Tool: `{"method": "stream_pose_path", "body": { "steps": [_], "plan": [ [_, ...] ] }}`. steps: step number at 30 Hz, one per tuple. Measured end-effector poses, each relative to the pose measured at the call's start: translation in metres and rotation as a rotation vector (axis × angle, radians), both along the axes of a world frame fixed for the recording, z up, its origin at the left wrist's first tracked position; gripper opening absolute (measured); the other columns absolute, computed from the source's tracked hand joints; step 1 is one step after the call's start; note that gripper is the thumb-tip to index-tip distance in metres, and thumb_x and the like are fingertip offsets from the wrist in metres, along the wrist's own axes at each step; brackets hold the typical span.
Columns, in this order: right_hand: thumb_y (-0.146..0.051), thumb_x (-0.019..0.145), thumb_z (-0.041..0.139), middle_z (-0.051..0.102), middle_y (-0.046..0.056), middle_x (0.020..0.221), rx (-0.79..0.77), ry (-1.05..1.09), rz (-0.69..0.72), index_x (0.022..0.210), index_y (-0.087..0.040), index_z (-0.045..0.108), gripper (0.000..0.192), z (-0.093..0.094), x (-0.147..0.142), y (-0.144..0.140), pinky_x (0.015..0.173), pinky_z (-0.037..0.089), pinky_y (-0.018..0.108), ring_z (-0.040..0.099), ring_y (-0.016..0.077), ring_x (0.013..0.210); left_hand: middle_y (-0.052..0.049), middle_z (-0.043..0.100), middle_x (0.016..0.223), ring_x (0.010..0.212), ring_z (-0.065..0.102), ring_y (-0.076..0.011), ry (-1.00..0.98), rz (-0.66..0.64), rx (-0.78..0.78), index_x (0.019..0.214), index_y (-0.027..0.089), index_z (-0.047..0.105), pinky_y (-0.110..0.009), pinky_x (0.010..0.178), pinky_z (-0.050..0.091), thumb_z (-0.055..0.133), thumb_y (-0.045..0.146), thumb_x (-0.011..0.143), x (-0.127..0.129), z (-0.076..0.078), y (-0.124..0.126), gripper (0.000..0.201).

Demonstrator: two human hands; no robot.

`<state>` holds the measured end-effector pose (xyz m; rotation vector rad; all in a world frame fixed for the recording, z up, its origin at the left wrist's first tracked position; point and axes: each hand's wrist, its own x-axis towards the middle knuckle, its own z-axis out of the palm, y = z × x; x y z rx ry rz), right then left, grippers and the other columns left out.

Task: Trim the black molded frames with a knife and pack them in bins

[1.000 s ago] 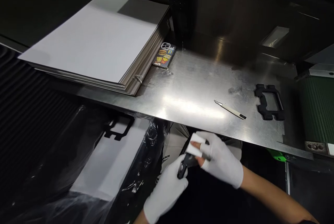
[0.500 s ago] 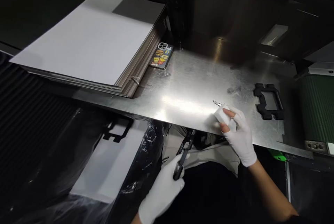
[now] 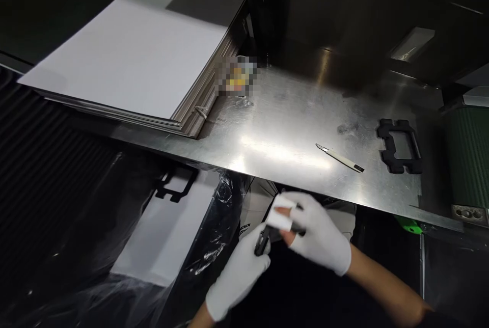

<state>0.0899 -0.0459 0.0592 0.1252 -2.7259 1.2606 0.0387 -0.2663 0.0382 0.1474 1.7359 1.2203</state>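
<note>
1. A broad sheet-steel worktable [image 3: 290,129] was shown running across the view, its near edge just above both hands.
2. A thick stack of large white boards [image 3: 130,48] was seen lying on the table's left end.
3. A clear plastic wrap [image 3: 126,236] was seen below the table at the left, covering a white sheet with a black cut-out shape on it.
4. A flat black frame-shaped part [image 3: 400,145] was seen lying at the table's right end.
5. The white-gloved right hand [image 3: 319,234] was shown below the table edge, its bare fingertips pinched on a small white pad [image 3: 279,214].
6. The white-gloved left hand [image 3: 239,274] was shown clenched around a narrow black part [image 3: 262,240], which was pressed against the pad.
7. A slim white-handled craft knife [image 3: 340,158] was seen lying untouched on the table, left of the black frame.
</note>
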Motion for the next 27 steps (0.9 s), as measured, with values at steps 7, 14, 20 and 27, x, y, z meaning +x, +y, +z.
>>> {"method": "stream_pose_path", "body": {
  "steps": [7, 14, 20, 27],
  "plan": [
    [-0.017, 0.092, 0.073, 0.068, 0.01, 0.139, -0.144, 0.012, 0.257, 0.141, -0.026, 0.066, 0.05, 0.008, 0.002, -0.015, 0.108, 0.061, 0.042, 0.067, 0.0249, 0.126, -0.004, 0.067, 0.101, 0.099, 0.063, -0.0251, 0.042, 0.07, 0.149, 0.101, 0.022, 0.063, -0.039, 0.097, 0.053, 0.062, 0.021, 0.076, 0.003, -0.007, -0.005, 0.025],
    [-0.014, 0.093, 0.069, 0.065, 0.021, 0.143, 0.13, 0.073, 0.152, 0.144, -0.019, 0.061, 0.052, -0.003, 0.003, -0.031, 0.095, 0.064, 0.052, 0.066, 0.0331, 0.123, -0.006, 0.073, 0.105, 0.11, 0.068, -0.0285, 0.111, 0.035, 0.043, 0.127, 0.022, 0.066, -0.048, 0.114, 0.052, 0.06, 0.011, 0.077, 0.01, -0.017, -0.011, 0.051],
    [-0.018, 0.096, 0.067, 0.068, 0.017, 0.138, 0.032, 0.08, 0.192, 0.141, -0.022, 0.062, 0.046, -0.004, 0.013, -0.036, 0.095, 0.064, 0.046, 0.068, 0.0292, 0.119, -0.013, 0.071, 0.134, 0.127, 0.066, -0.0314, 0.103, 0.109, 0.106, 0.129, 0.021, 0.067, -0.05, 0.121, 0.049, 0.065, 0.02, 0.085, 0.019, -0.033, -0.018, 0.044],
    [-0.018, 0.091, 0.068, 0.071, 0.015, 0.132, 0.054, 0.075, 0.254, 0.137, -0.021, 0.063, 0.046, -0.005, 0.012, -0.03, 0.09, 0.064, 0.043, 0.07, 0.0264, 0.11, -0.008, 0.074, 0.111, 0.11, 0.068, -0.0289, 0.067, 0.15, 0.145, 0.117, 0.02, 0.072, -0.046, 0.112, 0.054, 0.069, 0.018, 0.077, 0.025, -0.032, -0.007, 0.04]
  ]
}}
